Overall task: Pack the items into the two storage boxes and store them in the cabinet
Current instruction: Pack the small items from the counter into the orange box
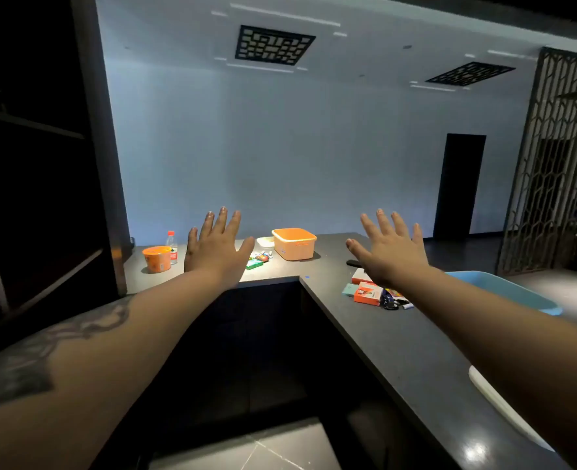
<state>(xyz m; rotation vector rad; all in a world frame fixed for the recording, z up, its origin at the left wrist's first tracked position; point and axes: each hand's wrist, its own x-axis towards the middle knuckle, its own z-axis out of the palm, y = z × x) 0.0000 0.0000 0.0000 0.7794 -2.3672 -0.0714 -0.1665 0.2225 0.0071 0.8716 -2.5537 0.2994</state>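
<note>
Head view, nearest: bare forearms stretched forward from the lower corners, the left one tattooed.
Left hand (216,244): raised in the air, fingers straight and spread, palm facing away, holding nothing.
Right hand (389,247): same pose, fingers fanned, empty, clear of everything below.
Likely reason for pose: both hands shown empty ahead of any reach; packing judged not yet begun.
Dark grey L-shaped surface (416,351): carries everything, one leg running along the far wall, the other coming toward the camera on the right.
Orange rectangular plastic storage box (294,244): upright on the far leg, mouth up, long axis roughly left to right, one corner turned toward the camera.
Light blue plastic storage box (504,288): at the right edge, partly hidden by the right forearm, long axis running diagonally away.
Small coloured packets (260,259): loose, just left of the orange box, probably laid within easy reach of it.
Orange-and-white cartons and small stationery (370,293): clustered beside the blue box, likewise.
Orange round tub (157,258) and clear bottle with red label (172,245): upright, far left.
Dark shelved cabinet (39,164): left, open, well apart from both boxes.
</note>
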